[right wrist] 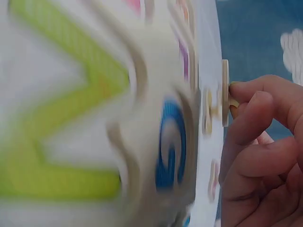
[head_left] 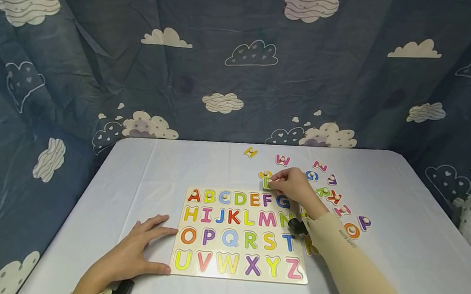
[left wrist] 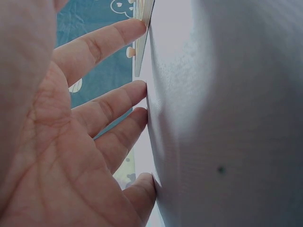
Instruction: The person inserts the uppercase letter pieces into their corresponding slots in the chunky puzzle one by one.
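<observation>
My right hand [head_left: 297,187] pinches a green letter piece [head_left: 266,184] by its knob, above the back edge of the alphabet board [head_left: 216,226]. In the right wrist view that piece shows edge-on, with thumb and fingertips at its knob; its letter is partly hidden by the fingers. My left hand [head_left: 134,248] lies at the board's left side, fingers spread, with thumb and a fingertip on the edge. Knobbed pieces A [head_left: 194,195], B [head_left: 210,196] and C [head_left: 224,197] sit in the top row; the other visible slots show printed letters.
Loose knobbed letters lie behind and right of the board, among them a yellow H [head_left: 250,152], a pink W [head_left: 282,160], an orange O [head_left: 352,231] and a purple P [head_left: 364,223]. A yellow piece lies just behind the held letter. A cloud-patterned curtain [head_left: 200,68] hangs behind the white table.
</observation>
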The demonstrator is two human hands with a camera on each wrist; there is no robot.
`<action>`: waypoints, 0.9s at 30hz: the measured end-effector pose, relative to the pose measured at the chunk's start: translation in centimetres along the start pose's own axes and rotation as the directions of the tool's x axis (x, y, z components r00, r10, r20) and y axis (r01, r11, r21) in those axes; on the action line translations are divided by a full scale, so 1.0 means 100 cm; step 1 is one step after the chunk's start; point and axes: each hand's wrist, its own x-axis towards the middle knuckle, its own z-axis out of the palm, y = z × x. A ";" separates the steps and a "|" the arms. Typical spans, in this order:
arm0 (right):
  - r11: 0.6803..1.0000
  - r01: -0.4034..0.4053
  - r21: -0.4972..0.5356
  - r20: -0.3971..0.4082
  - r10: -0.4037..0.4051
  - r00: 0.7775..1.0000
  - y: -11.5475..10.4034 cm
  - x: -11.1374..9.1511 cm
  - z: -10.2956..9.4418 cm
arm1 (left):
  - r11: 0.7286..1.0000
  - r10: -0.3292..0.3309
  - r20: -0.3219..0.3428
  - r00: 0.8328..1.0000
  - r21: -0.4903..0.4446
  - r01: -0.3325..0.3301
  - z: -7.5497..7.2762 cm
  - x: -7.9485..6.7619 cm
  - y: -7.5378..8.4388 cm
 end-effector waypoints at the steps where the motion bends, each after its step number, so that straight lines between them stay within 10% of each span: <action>1: 1.000 0.013 0.003 0.009 -0.013 1.000 -0.003 -0.002 0.004 | 1.000 -0.001 0.001 1.000 -0.001 0.001 0.000 0.000 0.000; 27: 0.992 0.128 0.011 0.143 -0.128 0.981 -0.042 -0.018 0.062 | 1.000 -0.007 0.015 1.000 -0.021 0.007 -0.002 0.001 0.001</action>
